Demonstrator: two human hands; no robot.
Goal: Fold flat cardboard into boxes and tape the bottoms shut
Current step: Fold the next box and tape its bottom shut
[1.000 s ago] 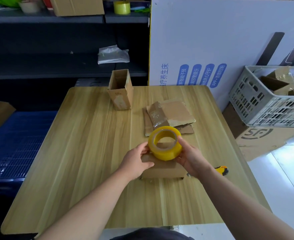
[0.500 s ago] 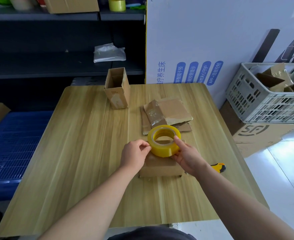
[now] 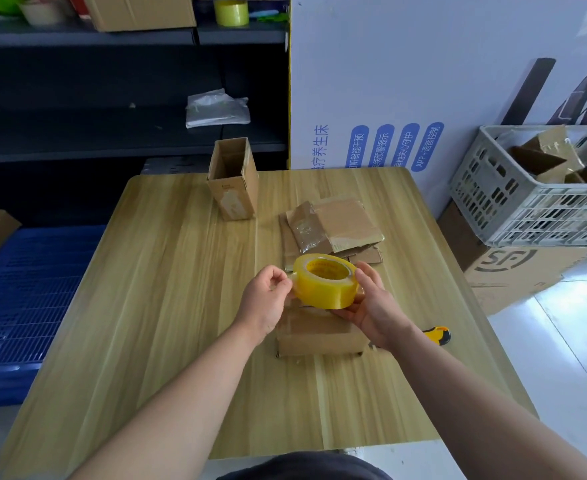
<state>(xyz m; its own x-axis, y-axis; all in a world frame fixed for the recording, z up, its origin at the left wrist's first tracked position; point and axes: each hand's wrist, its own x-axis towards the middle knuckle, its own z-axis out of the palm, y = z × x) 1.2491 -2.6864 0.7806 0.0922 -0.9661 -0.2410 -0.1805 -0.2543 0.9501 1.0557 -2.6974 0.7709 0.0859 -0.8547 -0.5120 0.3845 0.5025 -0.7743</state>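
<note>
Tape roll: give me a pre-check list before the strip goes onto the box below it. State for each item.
1. Tape roll held firmly: ok, the right hand cups it from below and the side.
2. Free tape end found: cannot tell; the left hand pinches at the roll's left edge, but no peeled strip shows.
3. Box in place under the roll: ok, it sits on the table directly beneath the hands.
4. Box flaps closed flat: cannot tell, hands and roll cover its top.
5. Cutter within reach: ok, the yellow-handled knife lies just right of the box.
6. Work area around the box: ok, the flat cardboard stack lies farther back.
</note>
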